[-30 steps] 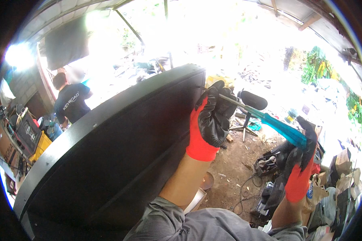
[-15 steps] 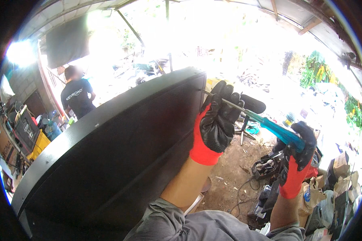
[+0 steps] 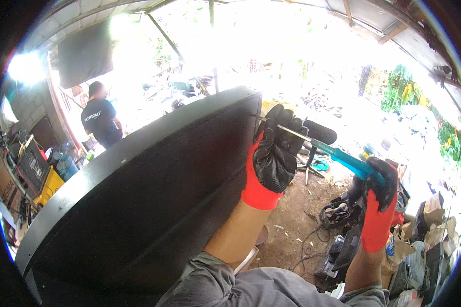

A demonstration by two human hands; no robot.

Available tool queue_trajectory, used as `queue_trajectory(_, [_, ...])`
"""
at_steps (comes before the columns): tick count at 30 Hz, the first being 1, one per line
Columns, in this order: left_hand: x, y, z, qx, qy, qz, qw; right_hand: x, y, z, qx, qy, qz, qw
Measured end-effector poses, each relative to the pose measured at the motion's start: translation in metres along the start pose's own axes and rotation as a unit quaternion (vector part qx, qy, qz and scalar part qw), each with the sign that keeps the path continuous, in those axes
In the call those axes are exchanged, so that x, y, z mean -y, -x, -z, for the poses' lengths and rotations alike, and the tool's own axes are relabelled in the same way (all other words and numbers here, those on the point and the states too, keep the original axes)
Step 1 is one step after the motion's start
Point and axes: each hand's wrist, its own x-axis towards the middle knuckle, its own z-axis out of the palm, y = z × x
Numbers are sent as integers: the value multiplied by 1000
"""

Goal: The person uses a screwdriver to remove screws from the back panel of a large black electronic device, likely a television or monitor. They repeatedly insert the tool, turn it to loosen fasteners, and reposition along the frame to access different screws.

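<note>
A screwdriver (image 3: 347, 159) with a blue handle and long metal shaft slants from the right toward a large black panel (image 3: 143, 215) with a curved rim. Its tip meets the panel's inner side wall near the far right corner. My left hand (image 3: 275, 161), in a black and red glove, steadies the shaft close to the tip, fingers curled loosely about it. At the other end my right hand (image 3: 381, 187), gloved alike, is closed round the handle. Whether a screw sits under the tip is too small to tell.
Behind my left hand stands a dark rounded pad (image 3: 322, 132) on a legged stand. A tool tray (image 3: 335, 212), cables and paper bags (image 3: 402, 245) crowd the ground at right. Another person (image 3: 101, 120) stands at far left, near a yellow crate (image 3: 51, 184).
My right hand has turned around the handle, and the handle has rotated. My left hand stays nearly in place. The other person has shifted slightly to the right and turned.
</note>
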Motion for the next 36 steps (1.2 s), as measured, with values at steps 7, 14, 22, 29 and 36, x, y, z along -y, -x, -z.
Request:
queue_trajectory(7, [-10,-1,27,91,-25,6,996,11,0,-21,-45,36,131,990])
queue_trajectory(14, [1,3,1,61,9,-10,998,-5,2,-8,-18,65,169,983])
queue_trajectory(22, [5,3,-2,41,43,-46,997,-11,21,-9,-35,73,156,984])
queue_trajectory(29, [-3,-4,-7,106,84,10,991,-5,33,-11,-32,122,205,971])
queue_trajectory(36, [-3,-15,39,108,-86,5,990,-31,86,39,-135,45,127,982])
